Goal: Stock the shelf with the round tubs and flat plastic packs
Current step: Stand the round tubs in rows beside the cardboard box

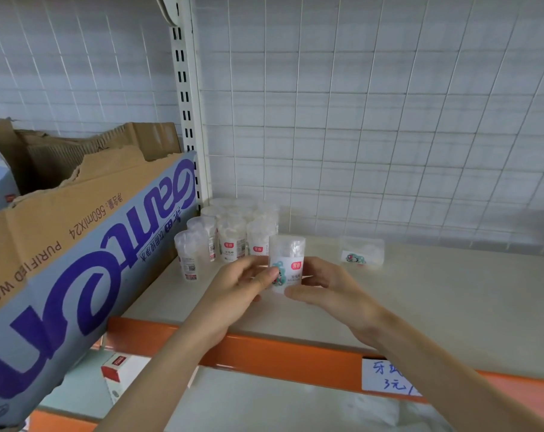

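A shop: retail shelf (pixel 420 294) with handwritten price tag (pixel 386 377).

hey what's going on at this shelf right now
A person is stocking the shelf. Their left hand and right hand together hold one round tub upright, just in front of a group of tubs already standing in the shelf's back left corner. One flat plastic pack lies on the shelf to the right. A torn cardboard box sits at the left.
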The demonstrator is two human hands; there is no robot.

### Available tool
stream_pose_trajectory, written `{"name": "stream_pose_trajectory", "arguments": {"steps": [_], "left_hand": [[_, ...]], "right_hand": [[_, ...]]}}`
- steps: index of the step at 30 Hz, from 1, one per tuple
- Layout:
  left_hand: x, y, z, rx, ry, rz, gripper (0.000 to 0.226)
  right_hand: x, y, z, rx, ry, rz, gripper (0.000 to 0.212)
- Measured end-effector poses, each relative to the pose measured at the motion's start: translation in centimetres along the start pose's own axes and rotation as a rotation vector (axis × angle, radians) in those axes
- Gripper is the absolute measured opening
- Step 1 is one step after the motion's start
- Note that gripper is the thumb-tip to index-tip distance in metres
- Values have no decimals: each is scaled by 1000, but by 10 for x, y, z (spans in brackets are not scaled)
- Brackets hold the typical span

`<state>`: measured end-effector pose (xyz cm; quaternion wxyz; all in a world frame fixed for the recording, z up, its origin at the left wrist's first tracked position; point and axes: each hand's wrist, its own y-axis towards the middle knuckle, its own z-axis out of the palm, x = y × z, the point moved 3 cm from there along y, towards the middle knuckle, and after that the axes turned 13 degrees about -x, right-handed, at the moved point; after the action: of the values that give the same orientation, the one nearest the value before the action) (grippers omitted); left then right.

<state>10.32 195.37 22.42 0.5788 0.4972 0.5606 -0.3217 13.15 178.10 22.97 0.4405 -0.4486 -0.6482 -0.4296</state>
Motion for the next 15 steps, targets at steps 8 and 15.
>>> {"name": "stream_pose_trajectory", "arguments": {"steps": [8,15], "left_hand": [[-4,-3,-1,-3,-23,-1,20],[-7,-6,0,45,91,88,33]], "right_hand": [[-3,2,-2,-31,46,-8,42],[-2,2,-2,-73,0,-26,47]]}}
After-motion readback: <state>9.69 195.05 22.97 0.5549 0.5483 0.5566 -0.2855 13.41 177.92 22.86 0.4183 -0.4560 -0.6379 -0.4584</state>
